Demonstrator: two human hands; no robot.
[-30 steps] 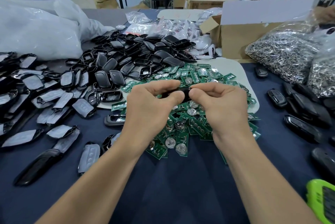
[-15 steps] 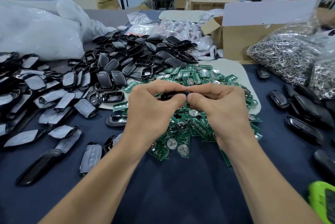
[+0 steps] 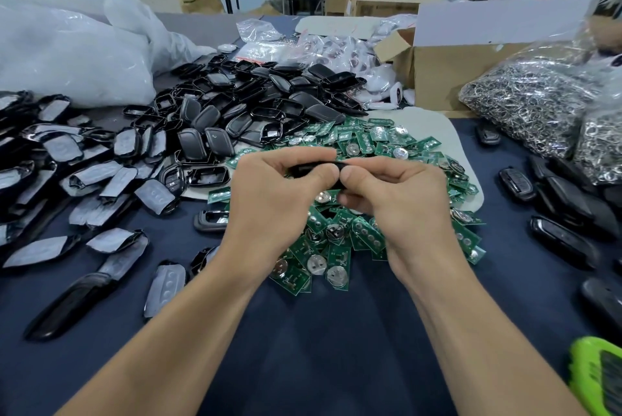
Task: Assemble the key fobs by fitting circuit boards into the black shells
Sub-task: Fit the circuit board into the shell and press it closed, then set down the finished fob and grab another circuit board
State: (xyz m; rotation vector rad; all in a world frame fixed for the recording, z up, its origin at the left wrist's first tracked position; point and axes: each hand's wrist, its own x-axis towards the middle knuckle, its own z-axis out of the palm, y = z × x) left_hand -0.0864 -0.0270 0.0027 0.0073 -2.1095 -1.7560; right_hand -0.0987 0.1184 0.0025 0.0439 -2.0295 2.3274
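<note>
The dark desk (image 3: 319, 355) is carrying a white plastic bag (image 3: 67, 55) far left, a heap of black shells (image 3: 235, 112) left of centre and a bag of metal rings (image 3: 525, 106) far right. The pile of green circuit boards (image 3: 363, 237) is lying partly hidden beneath the hands. The left hand (image 3: 269, 203) and right hand (image 3: 407, 207) are pinching the held shell (image 3: 313, 167) between curled fingers (image 3: 323, 176), just above that pile.

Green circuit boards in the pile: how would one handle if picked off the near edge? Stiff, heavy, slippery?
Probably stiff: the circuit boards lie flat and unbent even where stacked crosswise. Likely light, but weighted toward the coin cell each seems to carry. They overlap loosely, so neighbours may slide when one is pulled.
</note>
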